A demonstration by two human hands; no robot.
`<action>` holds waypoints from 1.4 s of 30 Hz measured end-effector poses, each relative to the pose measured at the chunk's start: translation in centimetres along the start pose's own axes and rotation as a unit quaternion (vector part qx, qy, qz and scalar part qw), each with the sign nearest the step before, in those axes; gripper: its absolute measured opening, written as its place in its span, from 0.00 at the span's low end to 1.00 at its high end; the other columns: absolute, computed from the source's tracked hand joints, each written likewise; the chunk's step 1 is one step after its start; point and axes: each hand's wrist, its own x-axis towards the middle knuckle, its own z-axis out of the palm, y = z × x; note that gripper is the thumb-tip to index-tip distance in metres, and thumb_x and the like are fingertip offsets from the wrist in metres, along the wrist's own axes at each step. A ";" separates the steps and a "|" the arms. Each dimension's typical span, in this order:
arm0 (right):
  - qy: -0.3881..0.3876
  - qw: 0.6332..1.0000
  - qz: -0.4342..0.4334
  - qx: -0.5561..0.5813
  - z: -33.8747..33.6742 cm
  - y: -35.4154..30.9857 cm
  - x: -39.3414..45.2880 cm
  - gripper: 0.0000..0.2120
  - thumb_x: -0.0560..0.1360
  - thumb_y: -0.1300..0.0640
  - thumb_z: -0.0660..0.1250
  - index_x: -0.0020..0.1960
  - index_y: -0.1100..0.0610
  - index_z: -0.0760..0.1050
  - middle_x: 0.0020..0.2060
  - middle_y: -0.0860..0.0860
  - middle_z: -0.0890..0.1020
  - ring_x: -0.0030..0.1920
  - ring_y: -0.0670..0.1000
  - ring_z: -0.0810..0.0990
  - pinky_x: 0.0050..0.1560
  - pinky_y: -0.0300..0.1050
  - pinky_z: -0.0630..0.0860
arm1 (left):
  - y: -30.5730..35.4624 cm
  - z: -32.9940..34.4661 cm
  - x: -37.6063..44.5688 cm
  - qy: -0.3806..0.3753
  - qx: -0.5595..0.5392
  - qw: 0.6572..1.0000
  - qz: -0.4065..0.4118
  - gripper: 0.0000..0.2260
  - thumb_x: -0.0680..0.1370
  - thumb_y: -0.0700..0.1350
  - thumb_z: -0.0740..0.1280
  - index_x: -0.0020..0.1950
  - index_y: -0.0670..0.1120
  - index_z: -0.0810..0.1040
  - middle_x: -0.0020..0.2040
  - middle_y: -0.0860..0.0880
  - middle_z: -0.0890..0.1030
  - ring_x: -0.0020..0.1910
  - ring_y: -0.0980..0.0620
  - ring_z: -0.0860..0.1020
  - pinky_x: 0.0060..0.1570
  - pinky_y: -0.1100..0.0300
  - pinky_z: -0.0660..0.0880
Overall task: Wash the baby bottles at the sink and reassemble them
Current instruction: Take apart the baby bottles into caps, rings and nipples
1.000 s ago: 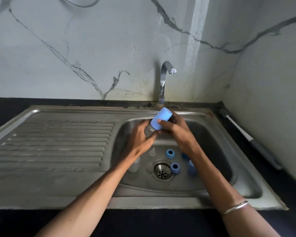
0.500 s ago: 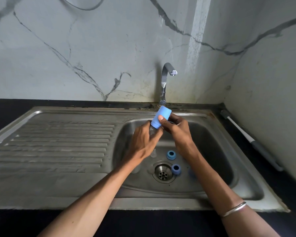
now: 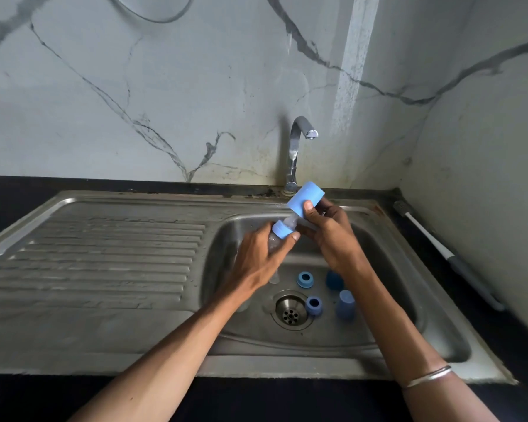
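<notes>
Both hands work a baby bottle [image 3: 277, 239] over the sink basin [image 3: 387, 287].

The left hand [image 3: 261, 260] has its grip round the clear bottle, covering most of its body; only the blue collar [image 3: 282, 228] and a blurred teat [image 3: 293, 220] show. The right hand [image 3: 329, 236] pinches a light blue cap [image 3: 305, 197] held just off the teat, its fingers hiding the cap's near edge. On the basin floor lie two blue rings [image 3: 304, 279] near the drain [image 3: 290, 309] and two blue caps [image 3: 345, 303], one partly behind the right wrist. No writing or brand is legible. A brush [image 3: 433, 242] lies on the dark desk at right, its handle end hard to make out.
</notes>
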 end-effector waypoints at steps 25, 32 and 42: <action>0.105 0.941 -0.021 -0.321 -4.4 -1.6 0.2 0.23 0.69 0.57 0.77 0.62 0.54 0.74 0.50 0.46 0.80 0.48 0.43 0.79 0.42 0.34 0.77 | -2.0 0.6 0.8 -0.020 -0.039 0.999 -0.023 0.11 0.78 0.49 0.71 0.52 0.43 0.76 0.38 0.58 0.72 0.37 0.68 0.73 0.35 0.72 0.65; 0.006 0.831 0.031 -0.555 -6.8 -2.1 -0.1 0.24 0.66 0.54 0.80 0.59 0.52 0.75 0.50 0.46 0.78 0.52 0.47 0.78 0.42 0.33 0.69 | -3.0 1.1 1.5 -0.022 -0.037 0.998 -0.038 0.17 0.73 0.50 0.77 0.57 0.43 0.80 0.51 0.51 0.76 0.47 0.54 0.76 0.46 0.75 0.67; -0.151 0.663 0.196 -0.706 -10.7 2.1 -3.3 0.25 0.64 0.53 0.80 0.56 0.49 0.73 0.51 0.46 0.76 0.53 0.49 0.78 0.48 0.39 0.71 | -4.1 1.7 2.1 -0.001 -0.040 0.998 -0.038 0.16 0.69 0.49 0.80 0.52 0.43 0.83 0.47 0.48 0.80 0.42 0.54 0.76 0.41 0.74 0.67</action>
